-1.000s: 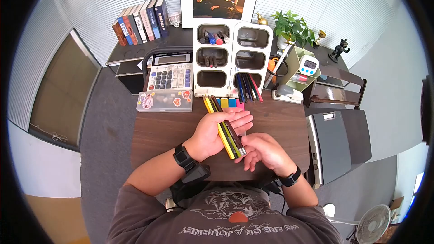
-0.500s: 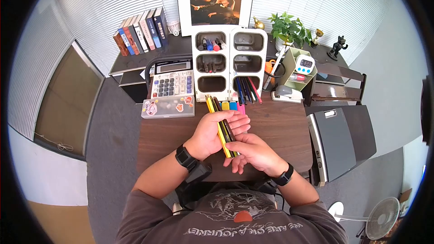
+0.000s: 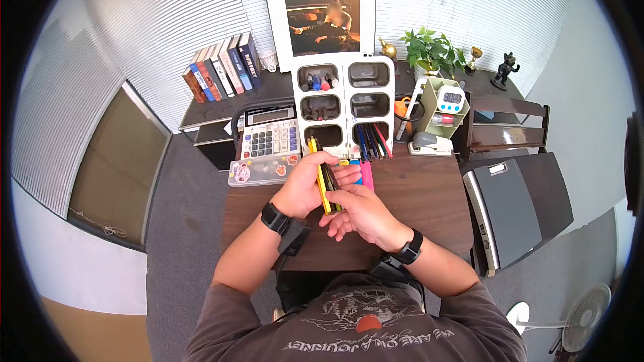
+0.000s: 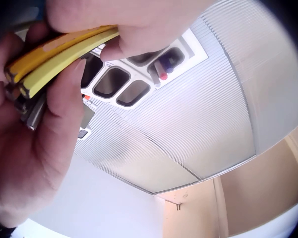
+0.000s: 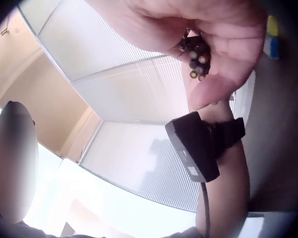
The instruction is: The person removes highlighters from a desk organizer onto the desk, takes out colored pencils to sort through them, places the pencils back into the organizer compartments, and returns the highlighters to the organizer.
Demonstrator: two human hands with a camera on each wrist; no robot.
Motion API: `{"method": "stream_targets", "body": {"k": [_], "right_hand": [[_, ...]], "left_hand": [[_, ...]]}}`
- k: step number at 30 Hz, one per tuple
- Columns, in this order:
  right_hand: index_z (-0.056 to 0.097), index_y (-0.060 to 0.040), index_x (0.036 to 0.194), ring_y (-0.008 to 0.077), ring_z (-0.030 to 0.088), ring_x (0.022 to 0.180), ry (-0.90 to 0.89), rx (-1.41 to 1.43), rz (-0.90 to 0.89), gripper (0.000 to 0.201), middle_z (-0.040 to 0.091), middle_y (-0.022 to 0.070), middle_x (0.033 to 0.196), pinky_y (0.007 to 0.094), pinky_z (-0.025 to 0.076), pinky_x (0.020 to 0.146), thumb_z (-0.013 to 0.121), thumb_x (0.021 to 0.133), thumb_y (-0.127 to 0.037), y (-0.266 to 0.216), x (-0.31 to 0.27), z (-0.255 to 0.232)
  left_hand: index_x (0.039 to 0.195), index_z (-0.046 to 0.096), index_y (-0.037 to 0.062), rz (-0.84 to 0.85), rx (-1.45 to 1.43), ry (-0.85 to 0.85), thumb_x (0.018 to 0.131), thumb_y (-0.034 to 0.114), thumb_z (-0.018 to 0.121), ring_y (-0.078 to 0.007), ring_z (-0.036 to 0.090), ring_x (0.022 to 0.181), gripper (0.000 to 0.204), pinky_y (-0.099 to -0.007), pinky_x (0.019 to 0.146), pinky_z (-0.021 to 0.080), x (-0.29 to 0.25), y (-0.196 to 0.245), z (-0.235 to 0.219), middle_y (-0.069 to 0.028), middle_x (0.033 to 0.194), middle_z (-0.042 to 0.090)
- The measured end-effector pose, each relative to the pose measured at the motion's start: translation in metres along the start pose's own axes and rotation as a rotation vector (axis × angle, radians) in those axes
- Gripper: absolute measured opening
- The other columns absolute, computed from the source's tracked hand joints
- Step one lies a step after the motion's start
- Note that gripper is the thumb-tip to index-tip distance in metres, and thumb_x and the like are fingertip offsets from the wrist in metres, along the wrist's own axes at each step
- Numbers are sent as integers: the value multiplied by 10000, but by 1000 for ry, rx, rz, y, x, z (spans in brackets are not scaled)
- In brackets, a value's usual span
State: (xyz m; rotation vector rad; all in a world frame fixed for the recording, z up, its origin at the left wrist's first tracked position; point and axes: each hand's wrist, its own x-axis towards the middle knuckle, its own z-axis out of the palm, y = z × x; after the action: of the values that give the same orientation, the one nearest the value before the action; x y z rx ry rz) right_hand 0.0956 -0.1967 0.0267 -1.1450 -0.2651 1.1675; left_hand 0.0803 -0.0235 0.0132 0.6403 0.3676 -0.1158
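A bundle of colored pencils [image 3: 320,173], with yellow ones on the left and dark ones on the right, slants between both hands above the desk. My left hand [image 3: 300,184] holds it from the left, thumb over the pencils. My right hand [image 3: 367,216] pinches the near ends, its thumb on top and fingers underneath. Yellow pencil ends [image 4: 25,90] show between the hands in the left wrist view, and clustered ends [image 5: 194,58] appear in the right wrist view. Behind them stands a white organizer [image 3: 345,110]; dark and red pencils [image 3: 373,141] lean out of its lower right compartment.
Markers [image 3: 318,82] fill the organizer's upper left compartment. A calculator [image 3: 270,139] and a stickered pencil case [image 3: 265,171] lie to its left. A stapler [image 3: 431,144] and a green holder with a timer [image 3: 451,98] stand right. Colored sticky notes [image 3: 366,175] lie below it.
The right hand has moved up to the near ends of the pencils and its thumb now presses on them. The bundle is more upright and its ends are closer together. The head view has shifted.
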Motion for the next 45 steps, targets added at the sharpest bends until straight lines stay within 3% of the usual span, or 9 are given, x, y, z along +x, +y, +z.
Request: {"method": "stream_targets", "body": {"k": [3, 16, 19, 24, 27, 37, 39, 43, 45], "right_hand": [[558, 9, 1121, 214, 691, 605, 10, 9, -24, 301, 708, 189, 858, 319, 570, 537, 551, 1040, -280, -5, 6, 7], [577, -5, 1113, 212, 690, 619, 18, 76, -58, 273, 706, 180, 855, 325, 578, 544, 528, 1040, -264, -3, 36, 9], [585, -9, 1102, 212, 697, 635, 30, 122, -85, 256, 700, 160, 849, 323, 582, 555, 526, 1042, -251, -6, 37, 12], [581, -23, 1094, 213, 702, 644, 75, 239, -97, 226, 687, 120, 838, 325, 586, 556, 533, 1043, -238, -10, 46, 13], [574, -21, 1077, 213, 704, 645, 91, 230, -95, 220, 691, 119, 841, 326, 589, 559, 538, 1042, -235, -8, 51, 12], [549, -11, 1073, 261, 701, 619, 68, 265, -180, 301, 701, 151, 809, 373, 588, 560, 486, 1034, -303, 3, 55, 1], [540, -13, 1081, 264, 702, 622, 55, 211, -172, 285, 702, 153, 803, 379, 585, 562, 485, 1024, -286, 1, 53, 2], [539, -10, 1083, 263, 703, 622, 53, 240, -183, 273, 705, 153, 797, 369, 582, 559, 472, 1030, -270, -1, 52, 3], [542, -2, 1075, 259, 702, 621, 79, 213, -184, 255, 706, 153, 791, 355, 574, 552, 475, 1032, -243, -2, 53, 3]], "left_hand": [[1055, 499, -62, -112, -63, -10, 891, 64, 538, -446, 629, 1163, 210, -542, 1042, 529, 4, 14, 1, -322, 1196, 600], [1217, 497, -145, -84, -78, -80, 934, 141, 497, -444, 565, 1283, 403, -522, 1127, 453, 19, 21, -27, -382, 1309, 563], [1216, 527, -122, -114, -46, -118, 953, 184, 497, -426, 604, 1234, 405, -504, 1091, 483, 19, 18, -33, -359, 1309, 584], [1289, 563, -53, -65, 95, -55, 979, 277, 528, -347, 700, 1022, 455, -441, 876, 606, 14, 18, -30, -253, 1209, 668], [1313, 566, -41, -40, 82, -61, 980, 298, 509, -325, 706, 1000, 478, -409, 832, 619, 12, 17, -28, -228, 1176, 681], [1321, 572, -30, -82, -34, -159, 966, 277, 438, -381, 676, 1081, 488, -471, 944, 577, 16, 20, -34, -281, 1240, 646], [1277, 579, 4, -91, -40, -109, 941, 288, 459, -374, 676, 900, 456, -466, 783, 594, 16, 20, -30, -234, 1111, 681], [1252, 595, 7, -112, -14, -171, 938, 279, 453, -339, 661, 851, 440, -466, 737, 586, 16, 22, -33, -210, 1058, 684], [1233, 608, -2, -83, -76, -13, 933, 255, 471, -310, 641, 762, 419, -477, 678, 576, 10, 23, -21, -197, 1022, 688]]}}
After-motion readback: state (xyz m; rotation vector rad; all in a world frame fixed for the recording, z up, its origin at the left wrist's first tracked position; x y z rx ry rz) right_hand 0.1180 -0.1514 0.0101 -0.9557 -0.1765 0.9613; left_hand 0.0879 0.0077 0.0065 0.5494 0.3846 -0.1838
